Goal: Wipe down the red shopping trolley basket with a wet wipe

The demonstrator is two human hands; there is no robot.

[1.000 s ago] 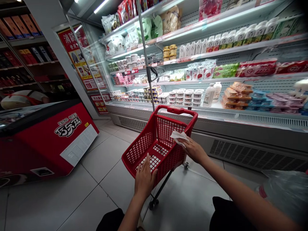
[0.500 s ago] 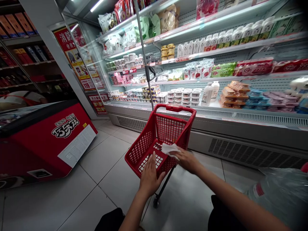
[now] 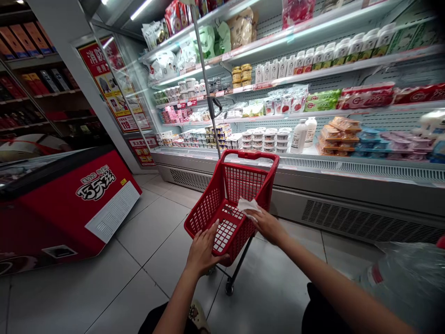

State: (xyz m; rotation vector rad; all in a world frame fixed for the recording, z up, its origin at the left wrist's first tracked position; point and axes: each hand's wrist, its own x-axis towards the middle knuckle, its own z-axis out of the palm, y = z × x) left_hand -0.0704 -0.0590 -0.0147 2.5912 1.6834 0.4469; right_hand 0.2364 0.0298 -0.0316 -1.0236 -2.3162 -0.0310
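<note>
Cart (image 3: 232, 204), a small red mesh one on wheels, stands on the tiled floor (image 3: 146, 241) just in front of the chilled shelves (image 3: 313, 153) and beside a red freezer (image 3: 69, 204). The left hand (image 3: 203, 250) curls over the near rim, fingers hooked on the mesh and thumb under the edge, steadying it. The right hand (image 3: 266, 223) pinches a crumpled white wipe (image 3: 247, 206) between fingers and thumb and presses it against the right side wall, near the top.

Judged from this pose, the main risk is that the cart rolls or tips: it is light and on casters, and a hard push with the wipe could swing it toward the shelves if the left grip slackens. The wipe could also snag in the mesh and tear, or slip down into the basket.

Compared with a second ago, the cart has turned a little and sits further from the person. The left hand, flat on the rim then, now grips it. The wipe has come down from the upper edge by the handle (image 3: 252, 157) to lower on the side wall.
</note>
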